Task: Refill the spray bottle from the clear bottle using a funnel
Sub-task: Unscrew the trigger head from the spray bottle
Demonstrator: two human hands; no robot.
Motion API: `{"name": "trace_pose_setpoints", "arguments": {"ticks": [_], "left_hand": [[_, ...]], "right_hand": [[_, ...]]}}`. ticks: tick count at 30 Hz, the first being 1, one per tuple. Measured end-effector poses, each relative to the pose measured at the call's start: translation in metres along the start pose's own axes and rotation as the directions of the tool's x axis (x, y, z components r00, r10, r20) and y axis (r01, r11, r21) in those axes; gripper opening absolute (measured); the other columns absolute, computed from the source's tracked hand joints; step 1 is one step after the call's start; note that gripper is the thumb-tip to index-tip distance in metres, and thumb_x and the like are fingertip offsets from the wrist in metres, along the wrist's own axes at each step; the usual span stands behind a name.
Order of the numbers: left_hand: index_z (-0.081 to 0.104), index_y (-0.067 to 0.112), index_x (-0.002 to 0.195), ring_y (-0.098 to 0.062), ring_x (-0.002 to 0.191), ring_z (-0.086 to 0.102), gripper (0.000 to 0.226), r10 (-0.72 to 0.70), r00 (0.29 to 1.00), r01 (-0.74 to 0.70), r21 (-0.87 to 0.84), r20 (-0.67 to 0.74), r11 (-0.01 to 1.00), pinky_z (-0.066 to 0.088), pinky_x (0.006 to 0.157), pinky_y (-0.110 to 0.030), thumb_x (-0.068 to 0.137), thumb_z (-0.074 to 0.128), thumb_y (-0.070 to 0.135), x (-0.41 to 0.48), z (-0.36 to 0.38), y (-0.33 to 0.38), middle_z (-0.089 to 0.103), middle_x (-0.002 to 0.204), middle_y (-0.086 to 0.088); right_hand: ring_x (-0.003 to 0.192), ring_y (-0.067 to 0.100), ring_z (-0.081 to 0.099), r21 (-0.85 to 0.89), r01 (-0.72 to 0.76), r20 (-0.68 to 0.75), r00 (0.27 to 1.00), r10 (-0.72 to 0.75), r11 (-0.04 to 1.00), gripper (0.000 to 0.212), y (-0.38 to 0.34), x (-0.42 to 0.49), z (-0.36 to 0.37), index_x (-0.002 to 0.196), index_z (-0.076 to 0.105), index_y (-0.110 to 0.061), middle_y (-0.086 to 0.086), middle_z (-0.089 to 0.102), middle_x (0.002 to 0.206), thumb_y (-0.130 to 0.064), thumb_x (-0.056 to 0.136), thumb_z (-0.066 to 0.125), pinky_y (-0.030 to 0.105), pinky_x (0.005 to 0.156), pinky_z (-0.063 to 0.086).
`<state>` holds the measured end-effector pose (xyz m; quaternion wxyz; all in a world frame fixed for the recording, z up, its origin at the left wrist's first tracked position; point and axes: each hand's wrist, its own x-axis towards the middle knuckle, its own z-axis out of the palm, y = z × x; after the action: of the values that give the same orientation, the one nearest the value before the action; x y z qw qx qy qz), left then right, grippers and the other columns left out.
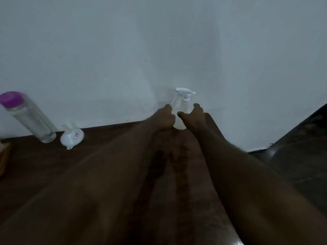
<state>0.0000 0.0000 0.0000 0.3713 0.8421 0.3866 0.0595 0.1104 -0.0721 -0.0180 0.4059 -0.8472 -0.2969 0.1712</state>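
Observation:
A small translucent spray bottle (pixel 182 110) with a white trigger head stands upright at the back of the dark wooden table (pixel 44 174), close to the wall. My left hand (pixel 163 120) curls against its left side. My right hand (pixel 193 117) holds its right side, thumb across the front and fingers behind. The lower body of the spray bottle is partly hidden by both hands. Far left, a tall clear bottle (pixel 31 119) with a purple cap stands by the wall. Next to it a white funnel (pixel 72 136) lies mouth down, spout up.
A pale wall (pixel 159 50) rises directly behind the table's back edge. A dark chair or second surface (pixel 300 147) sits at the right. A tan object (pixel 4 152) pokes in at the left edge. My forearms cover much of the table's middle.

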Motion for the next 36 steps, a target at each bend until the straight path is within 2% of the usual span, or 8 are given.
{"name": "trace_pose_setpoints", "arguments": {"ticks": [4,7,11,14,19,26,32,36], "left_hand": [[0.040,0.009,0.135,-0.026,0.117,0.053,0.040,-0.014,1.000,0.015,-0.067,0.012,0.998,0.040,0.084,-0.030,0.096,0.043,0.016,0.028,0.022,-0.015,0.052,0.134,-0.012],[0.038,0.010,0.141,-0.028,0.124,0.050,0.046,0.008,1.000,-0.008,-0.129,0.001,0.992,0.041,0.090,-0.030,0.095,0.044,0.011,0.047,0.035,-0.018,0.049,0.139,-0.013],[0.037,0.010,0.144,-0.029,0.131,0.044,0.047,0.077,0.995,-0.086,-0.168,-0.060,0.982,0.038,0.105,-0.036,0.097,0.042,0.010,0.064,0.048,-0.023,0.044,0.146,-0.014],[0.034,0.013,0.146,-0.027,0.130,0.045,0.049,0.130,0.986,-0.148,-0.191,-0.102,0.970,0.038,0.097,-0.031,0.097,0.041,0.011,0.060,0.060,-0.036,0.044,0.146,-0.012],[0.036,0.011,0.142,-0.028,0.125,0.050,0.050,0.287,0.932,-0.313,-0.096,-0.220,0.945,0.042,0.095,-0.033,0.097,0.053,0.024,0.012,0.072,-0.057,0.050,0.139,-0.011],[0.040,0.010,0.138,-0.025,0.123,0.051,0.057,0.318,0.879,-0.334,0.016,-0.356,0.942,0.038,0.090,-0.027,0.091,0.064,0.031,-0.105,0.080,-0.092,0.052,0.135,-0.009],[0.047,0.011,0.127,-0.022,0.109,0.056,0.054,0.332,0.835,-0.344,0.055,-0.439,0.937,0.045,0.093,-0.036,0.085,0.070,0.034,-0.201,0.090,-0.123,0.059,0.119,-0.006],[0.055,0.015,0.122,-0.014,0.104,0.057,0.055,0.368,0.806,-0.382,0.068,-0.463,0.922,0.045,0.093,-0.032,0.077,0.076,0.039,-0.249,0.094,-0.138,0.062,0.113,0.002]], "right_hand": [[0.123,0.030,0.052,0.038,0.022,-0.029,0.999,-0.021,0.999,0.065,0.017,0.027,0.016,0.136,0.042,-0.003,0.013,0.052,0.133,-0.027,0.083,0.072,0.033,0.089,0.042],[0.119,0.028,0.055,0.102,0.084,-0.076,0.994,-0.076,0.991,0.057,0.021,0.045,0.030,0.133,0.047,-0.007,0.009,0.058,0.128,-0.026,0.085,0.070,0.030,0.088,0.041],[0.108,0.028,0.060,-0.020,0.214,-0.160,0.964,-0.215,0.977,0.036,0.033,0.056,0.044,0.118,0.055,-0.005,0.011,0.066,0.116,-0.029,0.092,0.063,0.028,0.078,0.038],[0.102,0.029,0.062,-0.106,0.265,-0.206,0.937,-0.282,0.958,0.035,0.044,0.053,0.047,0.113,0.055,-0.005,0.011,0.067,0.110,-0.032,0.093,0.062,0.029,0.075,0.037],[0.102,0.029,0.061,-0.218,0.348,-0.187,0.902,-0.389,0.912,0.039,0.052,0.021,0.046,0.115,0.057,-0.004,0.011,0.067,0.110,-0.036,0.093,0.061,0.030,0.077,0.039],[0.101,0.025,0.061,-0.205,0.464,-0.154,0.854,-0.497,0.862,0.044,0.058,-0.087,0.060,0.115,0.058,-0.011,0.005,0.067,0.110,-0.047,0.090,0.061,0.032,0.079,0.042],[0.090,0.019,0.061,-0.134,0.552,-0.102,0.819,-0.565,0.823,0.040,0.064,-0.190,0.062,0.105,0.057,-0.012,-0.001,0.063,0.095,-0.047,0.088,0.065,0.034,0.076,0.049],[0.083,0.018,0.062,-0.141,0.571,-0.111,0.802,-0.586,0.809,0.038,0.068,-0.244,0.064,0.095,0.053,-0.019,-0.004,0.062,0.085,-0.052,0.083,0.068,0.036,0.072,0.051]]}}
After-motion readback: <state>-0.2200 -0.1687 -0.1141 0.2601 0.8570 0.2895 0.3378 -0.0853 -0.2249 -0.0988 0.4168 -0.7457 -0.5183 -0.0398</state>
